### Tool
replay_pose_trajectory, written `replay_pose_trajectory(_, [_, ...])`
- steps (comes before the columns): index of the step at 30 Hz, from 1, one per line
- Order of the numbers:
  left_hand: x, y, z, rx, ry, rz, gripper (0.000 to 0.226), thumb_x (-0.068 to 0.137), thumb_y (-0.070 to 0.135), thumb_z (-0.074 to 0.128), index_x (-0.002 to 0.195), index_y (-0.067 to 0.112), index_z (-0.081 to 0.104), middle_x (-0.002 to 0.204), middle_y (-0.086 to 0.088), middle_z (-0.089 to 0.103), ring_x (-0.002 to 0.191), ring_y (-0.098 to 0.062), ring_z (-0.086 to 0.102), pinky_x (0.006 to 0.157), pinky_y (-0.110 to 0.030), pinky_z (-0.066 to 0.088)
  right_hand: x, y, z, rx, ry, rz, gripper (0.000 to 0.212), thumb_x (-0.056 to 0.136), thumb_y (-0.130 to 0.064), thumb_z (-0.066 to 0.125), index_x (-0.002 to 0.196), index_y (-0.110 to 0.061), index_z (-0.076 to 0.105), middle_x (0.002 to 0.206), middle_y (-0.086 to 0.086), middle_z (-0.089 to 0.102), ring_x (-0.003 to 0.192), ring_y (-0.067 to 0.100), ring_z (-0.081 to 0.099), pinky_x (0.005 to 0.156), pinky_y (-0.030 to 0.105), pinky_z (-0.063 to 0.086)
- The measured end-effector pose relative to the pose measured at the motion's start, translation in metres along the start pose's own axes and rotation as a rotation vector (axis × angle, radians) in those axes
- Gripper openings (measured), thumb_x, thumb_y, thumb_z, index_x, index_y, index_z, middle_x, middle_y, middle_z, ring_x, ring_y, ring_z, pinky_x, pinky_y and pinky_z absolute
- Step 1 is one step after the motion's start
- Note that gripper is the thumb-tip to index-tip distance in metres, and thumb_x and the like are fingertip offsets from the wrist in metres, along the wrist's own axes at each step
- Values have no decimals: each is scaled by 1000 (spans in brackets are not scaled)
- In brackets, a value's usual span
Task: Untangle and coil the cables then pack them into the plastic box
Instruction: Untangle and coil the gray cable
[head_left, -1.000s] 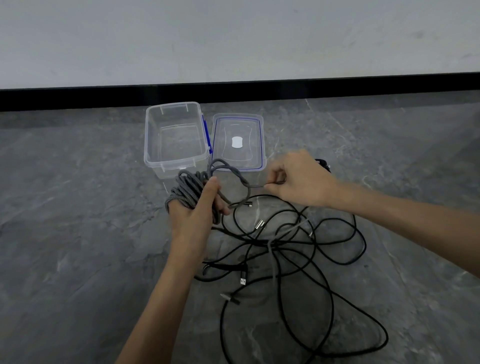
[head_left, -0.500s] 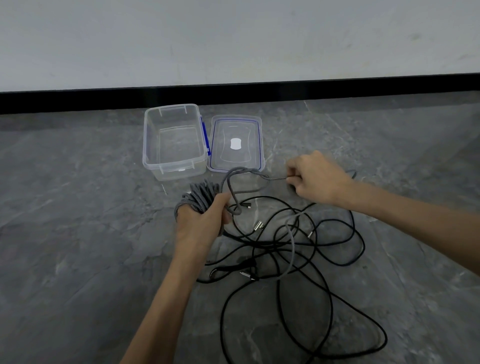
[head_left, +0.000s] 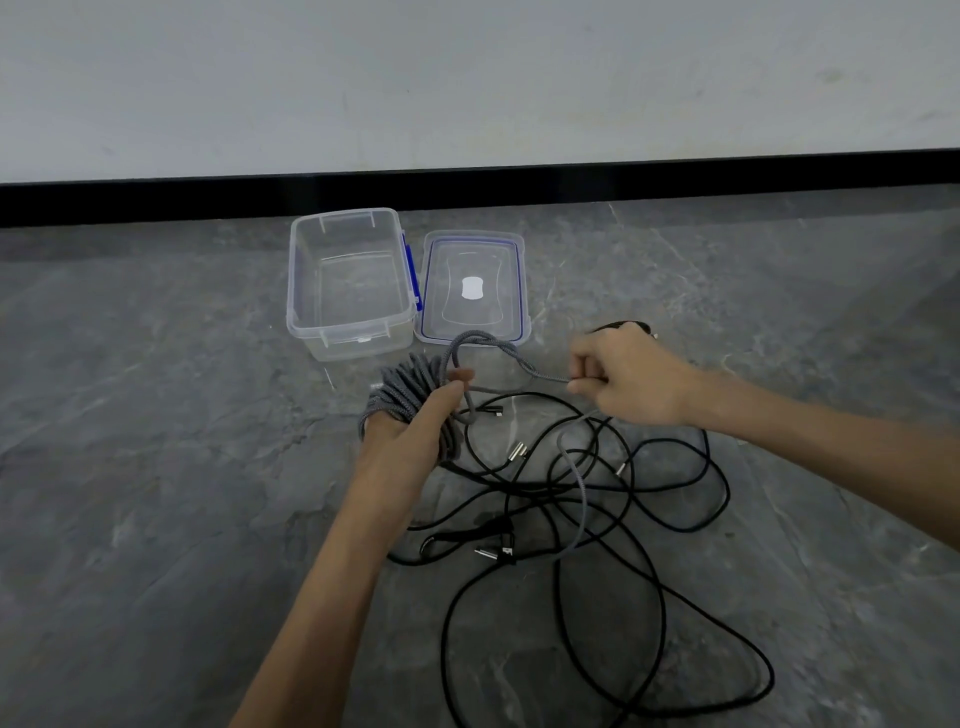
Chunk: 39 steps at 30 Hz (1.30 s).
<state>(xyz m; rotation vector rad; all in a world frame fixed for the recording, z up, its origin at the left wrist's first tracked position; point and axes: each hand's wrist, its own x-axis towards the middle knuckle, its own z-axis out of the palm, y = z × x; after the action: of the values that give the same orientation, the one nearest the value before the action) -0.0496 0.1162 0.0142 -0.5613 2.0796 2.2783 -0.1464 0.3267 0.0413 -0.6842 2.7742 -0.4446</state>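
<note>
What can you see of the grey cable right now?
The grey cable looks braided and fabric-sheathed. Most of it is wound in a thick coil around the left hand, whose thumb holds it. A free strand loops up in front of the lid, then runs to the right hand, which pinches it. Another grey stretch trails down among the black cables. Its plugs cannot be told apart.

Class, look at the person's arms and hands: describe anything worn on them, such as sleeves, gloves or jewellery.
The left hand and right hand wear no gloves, and no ring, watch or bracelet shows. The left forearm and right forearm are bare to the frame edge, with no sleeves in view.
</note>
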Motion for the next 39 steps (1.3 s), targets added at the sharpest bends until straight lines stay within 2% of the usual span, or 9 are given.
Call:
replay_pose_trajectory(6, [-8, 3, 3, -117, -184, 126, 25, 93, 28, 58, 85, 17, 79, 94, -6, 75, 95, -19, 69, 92, -33, 51, 0, -1, 11, -45, -95, -42, 23, 86, -1, 58, 69, -15, 49, 62, 2, 56, 65, 26, 58, 63, 39, 50])
replay_pose_trajectory(8, [-7, 3, 3, -157, -180, 141, 24, 91, 31, 63, 77, 15, 74, 82, -5, 71, 80, -18, 67, 78, -30, 52, -1, -1, 17, 12, -67, -80, 19, 82, 6, 51, 90, -10, 58, 77, 6, 66, 77, 26, 64, 69, 43, 54])
replay_pose_trajectory(11, [-4, 7, 5, -282, -205, 144, 23, 92, 27, 61, 81, 7, 59, 65, 0, 54, 62, -13, 55, 63, -22, 47, -1, -12, 22, 152, -19, -118, 50, 78, 10, 45, 120, -15, 54, 97, 2, 70, 89, 20, 66, 77, 40, 54])
replay_pose_trajectory(14, [-4, 16, 8, -380, -230, 143, 23, 88, 23, 53, 94, 2, 61, 54, 7, 39, 51, -7, 44, 56, -17, 42, -1, -25, 21, 247, 73, -149, 12, 95, -5, 47, 105, -5, 54, 70, -3, 59, 61, 5, 54, 61, 30, 44])
replay_pose_trajectory(20, [-2, 15, 6, -394, -187, 134, 25, 92, 21, 58, 74, 8, 47, 50, 7, 29, 45, -8, 34, 55, -16, 38, 1, -36, 11, 241, 225, -215, 27, 100, -20, 48, 73, -16, 51, 57, 3, 59, 53, 21, 54, 57, 39, 46])
replay_pose_trajectory(26, [5, 20, 3, -620, -79, 1, 25, 94, 10, 53, 69, 13, 52, 52, 4, 45, 50, -9, 51, 55, -18, 49, -7, -41, 12, 256, 124, -173, 32, 98, -17, 52, 66, -18, 51, 56, 0, 60, 50, 12, 53, 54, 23, 43])
replay_pose_trajectory(31, [0, 25, 10, -873, -31, -71, 29, 96, 7, 48, 69, 10, 59, 58, 1, 56, 55, -7, 59, 59, -13, 52, -16, -43, 27, 338, -16, -150, 17, 94, -14, 56, 83, -3, 63, 66, 8, 65, 61, 22, 57, 70, 40, 51])
replay_pose_trajectory(34, [-3, 27, 9, -958, -60, -109, 24, 97, 8, 44, 76, 11, 55, 53, 7, 51, 44, -2, 49, 49, -12, 45, -18, -41, 36, 351, -56, -160, 15, 96, -15, 55, 86, -9, 65, 66, -10, 64, 61, 7, 54, 72, 34, 49])
replay_pose_trajectory(39, [-4, 29, 4, -1034, -180, -147, 21, 89, 32, 51, 76, 15, 52, 42, 10, 32, 39, -3, 35, 47, -10, 34, -19, -39, 35, 377, -73, -199, 16, 99, -17, 49, 103, -9, 63, 76, -14, 67, 78, 16, 63, 77, 32, 50])
